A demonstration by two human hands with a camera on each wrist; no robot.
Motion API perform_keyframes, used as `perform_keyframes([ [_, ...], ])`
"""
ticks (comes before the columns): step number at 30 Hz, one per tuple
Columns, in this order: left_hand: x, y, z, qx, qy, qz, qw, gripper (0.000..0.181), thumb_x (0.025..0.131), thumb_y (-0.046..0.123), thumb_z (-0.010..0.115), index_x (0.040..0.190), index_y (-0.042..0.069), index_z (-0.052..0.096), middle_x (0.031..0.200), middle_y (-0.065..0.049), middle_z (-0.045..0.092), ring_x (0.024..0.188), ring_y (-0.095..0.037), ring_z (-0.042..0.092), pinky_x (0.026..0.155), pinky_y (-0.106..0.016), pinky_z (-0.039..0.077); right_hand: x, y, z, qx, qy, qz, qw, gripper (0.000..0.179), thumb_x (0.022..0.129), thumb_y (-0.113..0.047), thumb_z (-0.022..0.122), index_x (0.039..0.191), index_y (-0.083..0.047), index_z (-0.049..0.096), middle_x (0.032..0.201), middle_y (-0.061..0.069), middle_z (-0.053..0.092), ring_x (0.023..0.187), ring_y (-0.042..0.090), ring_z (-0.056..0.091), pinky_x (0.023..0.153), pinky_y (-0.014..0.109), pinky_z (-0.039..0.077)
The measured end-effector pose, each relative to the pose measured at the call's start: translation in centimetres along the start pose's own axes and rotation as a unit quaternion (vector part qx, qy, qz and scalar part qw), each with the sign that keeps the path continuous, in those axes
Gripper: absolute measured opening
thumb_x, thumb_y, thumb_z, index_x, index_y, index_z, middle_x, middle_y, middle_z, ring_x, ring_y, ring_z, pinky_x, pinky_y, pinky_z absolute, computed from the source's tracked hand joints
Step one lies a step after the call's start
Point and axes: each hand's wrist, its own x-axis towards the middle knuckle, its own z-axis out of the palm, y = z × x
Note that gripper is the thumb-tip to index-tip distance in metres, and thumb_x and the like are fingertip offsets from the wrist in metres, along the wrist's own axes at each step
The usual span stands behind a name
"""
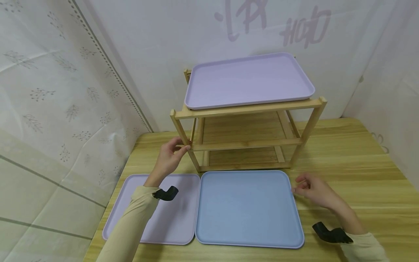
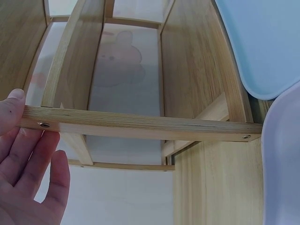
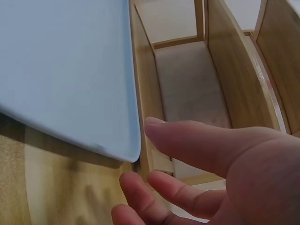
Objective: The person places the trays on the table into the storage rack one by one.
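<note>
A wooden tiered rack (image 1: 245, 145) stands on the table behind two trays. My left hand (image 1: 170, 154) holds its front left post, and in the left wrist view the thumb lies on one side of the post (image 2: 140, 123) with fingers on the other. My right hand (image 1: 314, 189) is beside the right edge of the blue tray (image 1: 248, 209), fingers loosely bent with nothing between them. In the right wrist view, the thumb is close to a corner of the blue tray (image 3: 93, 93); I cannot tell whether they touch. A purple tray (image 1: 248, 82) lies on the rack's top.
Left of the blue tray lies another purple tray (image 1: 176, 218), partly beneath my left forearm in the head view. Both are on the wooden table (image 1: 347, 156). A white patterned curtain (image 1: 65, 91) hangs at the left, and pale cloth (image 1: 157, 47) hangs behind the rack.
</note>
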Motion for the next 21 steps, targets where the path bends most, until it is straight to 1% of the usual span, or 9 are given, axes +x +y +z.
perform_keyframes([
  [1, 0.0, 0.2, 0.0, 0.001, 0.001, -0.001, 1.0000, 0.026, 0.092, 0.002, 0.063, 0.116, -0.005, 0.062, 0.110, -0.023, 0.068, 0.106, -0.035, 0.062, 0.092, -0.050, 0.050, 0.0, 0.1, 0.1, -0.002, -0.002, 0.005, 1.0000, 0.045, 0.088, -0.020, 0.069, 0.114, 0.012, 0.053, 0.087, 0.009, 0.066, 0.073, 0.011, 0.057, 0.060, 0.024, 0.047],
  [6, -0.5, 2.5, -0.1, 0.010, -0.001, -0.004, 0.9999, 0.026, 0.091, -0.001, 0.061, 0.116, -0.011, 0.060, 0.110, -0.027, 0.067, 0.106, -0.039, 0.061, 0.093, -0.051, 0.050, -0.1, 0.2, 0.1, -0.012, -0.009, 0.024, 0.9996, 0.045, 0.088, -0.023, 0.069, 0.114, 0.010, 0.054, 0.088, 0.010, 0.064, 0.075, 0.015, 0.056, 0.059, 0.025, 0.047],
  [8, -0.7, 3.2, -0.2, 0.013, -0.003, -0.004, 0.9999, 0.026, 0.092, -0.001, 0.060, 0.116, -0.011, 0.060, 0.110, -0.027, 0.067, 0.106, -0.038, 0.061, 0.093, -0.050, 0.050, -0.1, 0.3, 0.2, -0.017, -0.011, 0.024, 0.9995, 0.045, 0.087, -0.022, 0.070, 0.113, 0.011, 0.054, 0.087, 0.010, 0.064, 0.074, 0.015, 0.056, 0.059, 0.025, 0.046],
  [13, -0.9, 3.6, -0.3, 0.010, -0.004, -0.006, 0.9999, 0.027, 0.092, -0.001, 0.060, 0.117, -0.011, 0.060, 0.111, -0.028, 0.066, 0.107, -0.039, 0.061, 0.093, -0.051, 0.050, -0.1, 0.4, 0.5, -0.029, -0.011, 0.019, 0.9993, 0.041, 0.086, -0.021, 0.071, 0.109, 0.009, 0.057, 0.082, 0.007, 0.063, 0.071, 0.013, 0.055, 0.058, 0.024, 0.045],
  [17, -0.8, 3.4, -0.3, 0.010, -0.006, -0.010, 0.9999, 0.028, 0.092, 0.001, 0.061, 0.118, -0.011, 0.060, 0.112, -0.027, 0.066, 0.108, -0.039, 0.061, 0.094, -0.051, 0.050, -0.2, 0.5, 0.8, -0.037, -0.017, 0.018, 0.9990, 0.039, 0.085, -0.022, 0.072, 0.106, 0.008, 0.059, 0.081, 0.005, 0.064, 0.073, 0.014, 0.056, 0.060, 0.025, 0.045],
  [21, -0.8, 3.4, -0.3, 0.009, -0.006, -0.008, 0.9999, 0.028, 0.092, 0.000, 0.060, 0.117, -0.011, 0.060, 0.112, -0.028, 0.066, 0.107, -0.041, 0.061, 0.094, -0.052, 0.050, -0.3, 0.6, 1.0, -0.044, -0.028, 0.019, 0.9985, 0.038, 0.084, -0.023, 0.072, 0.105, 0.007, 0.060, 0.080, 0.004, 0.065, 0.074, 0.014, 0.057, 0.062, 0.025, 0.045],
])
